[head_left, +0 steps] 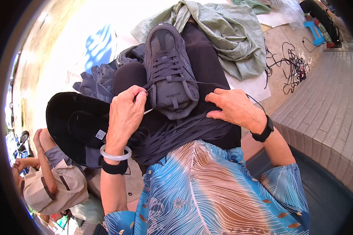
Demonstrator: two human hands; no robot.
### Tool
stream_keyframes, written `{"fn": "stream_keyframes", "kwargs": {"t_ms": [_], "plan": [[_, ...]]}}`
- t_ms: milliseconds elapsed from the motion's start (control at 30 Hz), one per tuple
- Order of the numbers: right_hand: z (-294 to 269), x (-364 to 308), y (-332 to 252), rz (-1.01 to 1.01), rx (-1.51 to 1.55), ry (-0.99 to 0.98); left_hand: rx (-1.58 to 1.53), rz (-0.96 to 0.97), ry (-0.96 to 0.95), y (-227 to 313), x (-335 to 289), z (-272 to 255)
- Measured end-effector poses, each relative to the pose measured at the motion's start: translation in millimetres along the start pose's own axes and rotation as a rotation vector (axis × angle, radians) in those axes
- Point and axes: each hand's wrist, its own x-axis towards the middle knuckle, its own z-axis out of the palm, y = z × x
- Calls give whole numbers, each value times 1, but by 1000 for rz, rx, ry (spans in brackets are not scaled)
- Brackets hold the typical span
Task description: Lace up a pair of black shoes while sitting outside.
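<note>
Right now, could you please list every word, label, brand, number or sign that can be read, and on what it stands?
Dark grey shoe, on its tongue: one short dark word, which I do not copy out.
Black fabric item, on its white tag: marks too small to read.
I can make out no other text.

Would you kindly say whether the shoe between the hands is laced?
Laced, apparently untied: the shoe has dark lace crossing its tongue in several rows, with ends running toward the left hand and right hand.
</note>
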Motion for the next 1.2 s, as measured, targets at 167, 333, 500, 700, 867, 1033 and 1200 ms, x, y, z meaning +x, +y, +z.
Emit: {"fn": "stream_keyframes", "kwargs": {"t_ms": [167,333,500,700,867,1033,1200], "plan": [[11,6,1,-19,-96,-12,-78,46,12,-7,11,2],[16,11,-1,4,-59,34,-174,26,-26,-18,12,9],[34,9,-5,-51,-169,47,-217,0,-14,-16,10,8],[25,11,2,-38,-118,49,-190,15,33,-21,12,10],[-1,21,1,-17,256,252,-421,-137,-64,-12,19,6],[9,43,4,-76,191,387,-379,-129,-108,-5,21,3],[-1,83,14,-118,186,451,-362,-147,-124,-8,16,0]]}}
